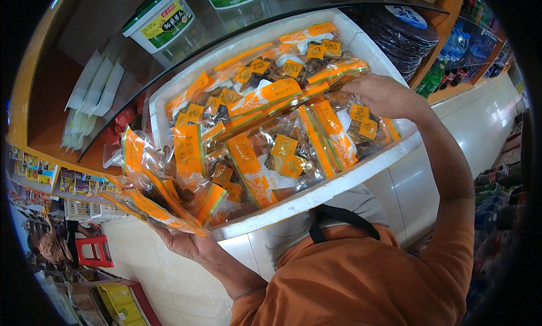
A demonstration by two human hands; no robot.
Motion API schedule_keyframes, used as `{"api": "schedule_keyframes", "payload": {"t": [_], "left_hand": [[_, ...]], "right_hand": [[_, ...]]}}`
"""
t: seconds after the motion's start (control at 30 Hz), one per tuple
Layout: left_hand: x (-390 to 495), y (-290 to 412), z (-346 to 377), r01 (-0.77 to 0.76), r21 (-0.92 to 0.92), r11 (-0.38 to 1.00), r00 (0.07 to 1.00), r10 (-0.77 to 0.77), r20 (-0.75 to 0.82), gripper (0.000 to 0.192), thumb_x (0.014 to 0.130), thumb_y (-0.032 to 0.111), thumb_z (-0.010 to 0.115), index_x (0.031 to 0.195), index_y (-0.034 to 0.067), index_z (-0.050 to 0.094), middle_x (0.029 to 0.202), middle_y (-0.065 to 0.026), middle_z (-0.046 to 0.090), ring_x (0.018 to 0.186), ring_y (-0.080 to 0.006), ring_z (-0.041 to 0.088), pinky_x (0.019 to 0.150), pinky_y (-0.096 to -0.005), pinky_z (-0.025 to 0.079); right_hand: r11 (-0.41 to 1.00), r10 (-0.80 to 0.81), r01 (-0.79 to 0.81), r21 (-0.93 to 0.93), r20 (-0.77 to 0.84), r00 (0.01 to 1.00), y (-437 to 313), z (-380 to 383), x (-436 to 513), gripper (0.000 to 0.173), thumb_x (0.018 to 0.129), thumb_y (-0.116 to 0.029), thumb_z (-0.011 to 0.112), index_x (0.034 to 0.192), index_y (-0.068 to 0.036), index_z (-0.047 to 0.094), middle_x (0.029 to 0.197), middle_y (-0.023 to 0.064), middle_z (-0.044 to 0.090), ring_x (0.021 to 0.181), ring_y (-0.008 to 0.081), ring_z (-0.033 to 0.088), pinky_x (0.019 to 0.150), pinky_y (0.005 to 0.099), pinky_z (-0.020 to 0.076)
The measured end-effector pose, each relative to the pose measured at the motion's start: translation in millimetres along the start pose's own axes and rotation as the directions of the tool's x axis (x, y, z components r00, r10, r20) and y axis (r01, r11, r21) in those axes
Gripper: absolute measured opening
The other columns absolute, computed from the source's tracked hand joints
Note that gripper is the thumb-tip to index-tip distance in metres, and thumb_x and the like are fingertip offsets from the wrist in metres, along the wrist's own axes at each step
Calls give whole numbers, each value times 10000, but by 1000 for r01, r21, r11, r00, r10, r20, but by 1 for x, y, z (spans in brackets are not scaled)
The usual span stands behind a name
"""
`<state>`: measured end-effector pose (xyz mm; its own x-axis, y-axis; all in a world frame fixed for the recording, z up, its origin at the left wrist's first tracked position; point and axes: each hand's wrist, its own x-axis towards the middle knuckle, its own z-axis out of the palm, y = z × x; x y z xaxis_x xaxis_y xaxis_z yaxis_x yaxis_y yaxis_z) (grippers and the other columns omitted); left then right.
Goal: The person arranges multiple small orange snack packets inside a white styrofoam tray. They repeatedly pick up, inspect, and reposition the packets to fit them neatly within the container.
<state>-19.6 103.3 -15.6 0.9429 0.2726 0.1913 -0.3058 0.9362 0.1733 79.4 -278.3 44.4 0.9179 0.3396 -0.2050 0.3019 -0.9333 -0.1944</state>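
Observation:
A white foam box (330, 194) is filled with clear plastic packets (288, 156) that have orange printed bands and hold dark dried food. At the box's near left corner, my left hand (182, 243) is under and against a few of these packets (156, 207), which lean out over the rim; its fingertips are hidden beneath them. Over the box's right side, my right hand (377, 95) reaches down with bent fingers among the packets, touching the end of one (338, 71). Whether its fingers grip that packet cannot be told.
A glass shelf edge (262, 29) runs beyond the box, bearing white tubs with green lids (165, 25). White trays (95, 86) stand at left, stacked dark round packs (402, 38) at right. Bottles (499, 199) line the far right. A person (53, 245) is near a red stool (95, 250).

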Motion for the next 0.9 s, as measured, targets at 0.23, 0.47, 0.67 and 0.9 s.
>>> {"api": "schedule_keyframes", "payload": {"t": [0.23,0.47,0.67,0.9], "left_hand": [[1,-1,0,16,-58,998,999,-18,-33,421,836,211,546,1206,32,455,1260,-106,446,1169,-238,404,1023,-435,240],[1,-3,3,14,-4,1000,999,-14,-34,416,834,207,545,1204,36,458,1234,-106,473,1145,-240,432,1012,-443,262],[2,-5,5,11,-6,1000,998,-11,-70,389,836,197,541,1182,33,475,1209,-111,492,1123,-247,455,991,-427,307],[2,-9,5,33,217,976,986,3,-165,386,840,239,534,1182,70,472,1188,-72,510,1102,-248,470,955,-455,336]], "right_hand": [[1000,1,-1,-26,-14,1000,-2,16,3,411,776,-43,431,1176,49,437,1128,215,494,1092,303,453,940,353,351],[999,27,-28,39,29,999,-5,14,2,432,772,-119,489,1169,47,446,1112,198,498,1077,294,459,936,357,351],[989,-98,111,94,-135,986,2,21,1,373,768,-120,500,1108,33,496,1040,183,528,1011,287,492,884,364,377],[914,-65,153,377,-236,970,-26,-1,-3,247,756,-109,523,938,44,590,813,167,593,785,255,565,751,311,434]]}}
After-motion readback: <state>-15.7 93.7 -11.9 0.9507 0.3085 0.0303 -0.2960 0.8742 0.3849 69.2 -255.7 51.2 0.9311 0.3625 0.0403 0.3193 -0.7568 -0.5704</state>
